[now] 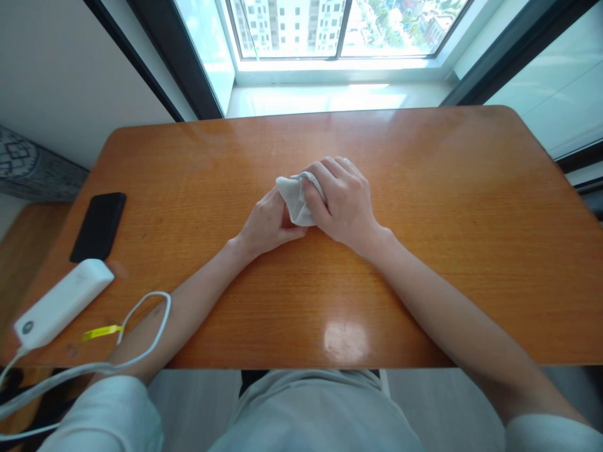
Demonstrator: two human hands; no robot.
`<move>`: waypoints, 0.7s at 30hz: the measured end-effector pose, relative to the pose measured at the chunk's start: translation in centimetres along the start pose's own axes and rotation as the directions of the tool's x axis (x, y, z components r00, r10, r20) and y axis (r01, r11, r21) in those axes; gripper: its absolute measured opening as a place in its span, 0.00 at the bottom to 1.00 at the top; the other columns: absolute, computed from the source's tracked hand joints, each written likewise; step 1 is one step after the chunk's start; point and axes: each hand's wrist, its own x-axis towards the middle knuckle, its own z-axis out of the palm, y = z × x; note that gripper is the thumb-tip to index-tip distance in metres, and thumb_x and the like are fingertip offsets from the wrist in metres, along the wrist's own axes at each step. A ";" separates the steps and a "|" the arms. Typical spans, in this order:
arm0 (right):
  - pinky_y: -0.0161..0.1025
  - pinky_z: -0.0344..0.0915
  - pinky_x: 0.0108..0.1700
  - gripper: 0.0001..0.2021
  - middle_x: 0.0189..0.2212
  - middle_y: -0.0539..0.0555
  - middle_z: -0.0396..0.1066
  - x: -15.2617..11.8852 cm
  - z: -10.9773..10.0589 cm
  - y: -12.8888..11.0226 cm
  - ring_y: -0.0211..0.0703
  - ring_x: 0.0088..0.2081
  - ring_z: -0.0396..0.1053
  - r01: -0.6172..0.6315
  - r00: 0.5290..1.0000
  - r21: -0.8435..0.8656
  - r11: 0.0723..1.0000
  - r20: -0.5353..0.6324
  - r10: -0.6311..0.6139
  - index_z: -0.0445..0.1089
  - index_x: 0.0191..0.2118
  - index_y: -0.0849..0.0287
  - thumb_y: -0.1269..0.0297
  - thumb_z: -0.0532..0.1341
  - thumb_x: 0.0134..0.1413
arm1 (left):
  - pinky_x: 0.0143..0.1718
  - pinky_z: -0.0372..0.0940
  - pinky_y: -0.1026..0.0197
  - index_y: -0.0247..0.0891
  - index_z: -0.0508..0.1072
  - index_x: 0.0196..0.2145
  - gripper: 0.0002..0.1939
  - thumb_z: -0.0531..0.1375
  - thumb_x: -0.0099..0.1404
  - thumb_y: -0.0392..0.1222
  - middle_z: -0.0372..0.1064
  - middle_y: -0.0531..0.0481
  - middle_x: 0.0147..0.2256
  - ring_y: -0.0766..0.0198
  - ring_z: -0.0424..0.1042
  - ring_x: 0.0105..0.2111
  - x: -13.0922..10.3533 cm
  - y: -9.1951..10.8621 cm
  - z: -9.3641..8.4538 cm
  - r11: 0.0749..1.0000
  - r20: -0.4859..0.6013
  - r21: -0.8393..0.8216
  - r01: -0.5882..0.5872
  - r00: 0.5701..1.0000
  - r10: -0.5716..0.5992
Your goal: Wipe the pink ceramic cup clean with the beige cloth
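Note:
A crumpled white cloth (298,199) is bunched between my two hands, over the middle of the brown wooden table (424,188). My right hand (343,198) is closed over the cloth from the right, with its thumb lying across it. On the other side, my left hand (268,223) reaches the cloth from the left and below, its thumb pointing right under the cloth's lower edge. The left fingertips are hidden behind the cloth, and anything the cloth may be wrapped around cannot be seen.
At the table's left lie a black phone (98,226) and a white power strip (65,304). A white cable (164,320) with a yellow tag (102,332) loops over my left forearm. Beyond the far edge is a window (339,31) between dark frames.

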 end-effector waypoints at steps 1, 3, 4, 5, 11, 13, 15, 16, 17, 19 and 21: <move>0.57 0.67 0.54 0.18 0.43 0.59 0.80 0.0 0.0 0.0 0.58 0.47 0.74 0.000 1.000 -0.002 1.000 0.000 0.000 0.76 0.45 0.51 0.54 0.50 0.83 | 0.54 0.77 0.47 0.40 0.71 0.56 0.27 0.73 0.64 0.47 0.79 0.41 0.54 0.47 0.81 0.52 -0.1 -0.1 0.0 1.000 -0.004 -0.020 -0.010 1.000 0.010; 0.56 0.68 0.54 0.18 0.43 0.59 0.80 0.0 -0.1 -0.1 0.58 0.47 0.74 0.002 1.000 0.007 1.000 0.004 -0.002 0.76 0.45 0.51 0.54 0.50 0.83 | 0.52 0.77 0.49 0.41 0.72 0.55 0.25 0.74 0.66 0.51 0.80 0.42 0.53 0.49 0.81 0.50 -0.1 -0.3 -0.1 0.999 -0.025 -0.039 -0.028 0.999 0.027; 0.56 0.68 0.54 0.18 0.43 0.59 0.80 0.1 -0.1 -0.1 0.58 0.47 0.74 0.001 1.000 0.019 1.000 0.007 -0.001 0.76 0.45 0.51 0.53 0.51 0.83 | 0.50 0.77 0.50 0.41 0.72 0.54 0.25 0.74 0.68 0.53 0.80 0.43 0.51 0.51 0.81 0.48 -0.1 -0.4 -0.1 0.998 -0.039 -0.044 -0.038 0.999 0.036; 0.56 0.68 0.54 0.18 0.43 0.59 0.80 0.1 -0.2 0.0 0.58 0.47 0.74 -0.002 1.000 0.038 0.999 0.011 0.002 0.76 0.44 0.51 0.53 0.51 0.83 | 0.47 0.77 0.52 0.41 0.73 0.53 0.24 0.74 0.69 0.55 0.81 0.44 0.49 0.53 0.81 0.45 -0.1 -0.5 -0.1 0.998 -0.051 -0.049 -0.048 0.998 0.045; 0.50 0.70 0.49 0.23 0.36 0.55 0.78 0.7 -0.3 1.0 0.52 0.41 0.74 -0.104 0.994 0.285 0.953 -0.009 0.111 0.73 0.37 0.50 0.46 0.52 0.83 | 0.39 0.72 0.56 0.41 0.73 0.48 0.24 0.73 0.72 0.61 0.80 0.48 0.41 0.60 0.77 0.36 0.6 0.4 -0.5 0.996 -0.073 -0.076 -0.048 0.996 0.043; 0.48 0.70 0.47 0.25 0.34 0.53 0.76 0.7 -0.1 1.6 0.50 0.40 0.74 -0.169 0.982 0.407 0.898 -0.012 0.191 0.72 0.35 0.51 0.42 0.53 0.82 | 0.39 0.71 0.56 0.40 0.73 0.48 0.25 0.73 0.72 0.63 0.80 0.48 0.40 0.60 0.76 0.35 0.7 0.8 -0.6 0.996 -0.072 -0.079 -0.035 0.997 0.030; 0.47 0.71 0.46 0.27 0.32 0.52 0.75 0.6 0.4 2.4 0.49 0.39 0.73 -0.231 0.963 0.533 0.814 0.005 0.270 0.73 0.35 0.51 0.38 0.54 0.80 | 0.41 0.71 0.57 0.40 0.74 0.51 0.26 0.73 0.72 0.63 0.82 0.47 0.42 0.60 0.78 0.37 0.8 1.0 -0.7 0.995 -0.072 -0.090 -0.046 0.997 0.039; 0.46 0.71 0.45 0.27 0.32 0.51 0.75 0.4 0.7 2.8 0.48 0.38 0.73 -0.255 0.952 0.594 0.763 0.013 0.307 0.74 0.35 0.51 0.37 0.55 0.79 | 0.42 0.72 0.57 0.40 0.74 0.53 0.27 0.73 0.72 0.63 0.83 0.46 0.44 0.59 0.79 0.39 0.8 1.1 -0.7 0.994 -0.071 -0.093 -0.054 0.996 0.048; 0.46 0.70 0.44 0.26 0.32 0.50 0.74 0.2 1.2 3.2 0.47 0.38 0.73 -0.274 0.939 0.650 0.709 0.022 0.343 0.74 0.35 0.51 0.36 0.57 0.78 | 0.43 0.72 0.57 0.40 0.74 0.55 0.28 0.73 0.72 0.63 0.83 0.46 0.46 0.59 0.80 0.40 0.8 1.1 -0.7 0.993 -0.070 -0.094 -0.063 0.996 0.057; 0.45 0.70 0.42 0.26 0.31 0.49 0.74 -0.2 2.3 4.1 0.47 0.36 0.72 -0.304 0.907 0.745 0.594 0.036 0.419 0.73 0.35 0.50 0.33 0.59 0.75 | 0.44 0.73 0.57 0.40 0.73 0.58 0.29 0.73 0.72 0.62 0.84 0.45 0.48 0.59 0.81 0.42 0.8 1.0 -0.7 0.993 -0.065 -0.092 -0.072 0.996 0.066; 0.45 0.71 0.40 0.29 0.31 0.49 0.73 -0.6 3.4 5.0 0.47 0.34 0.72 -0.326 0.874 0.809 0.490 0.060 0.483 0.72 0.35 0.49 0.28 0.57 0.72 | 0.46 0.73 0.57 0.40 0.73 0.59 0.30 0.73 0.72 0.62 0.84 0.44 0.49 0.59 0.82 0.43 0.8 0.9 -0.7 0.993 -0.055 -0.093 -0.069 0.996 0.064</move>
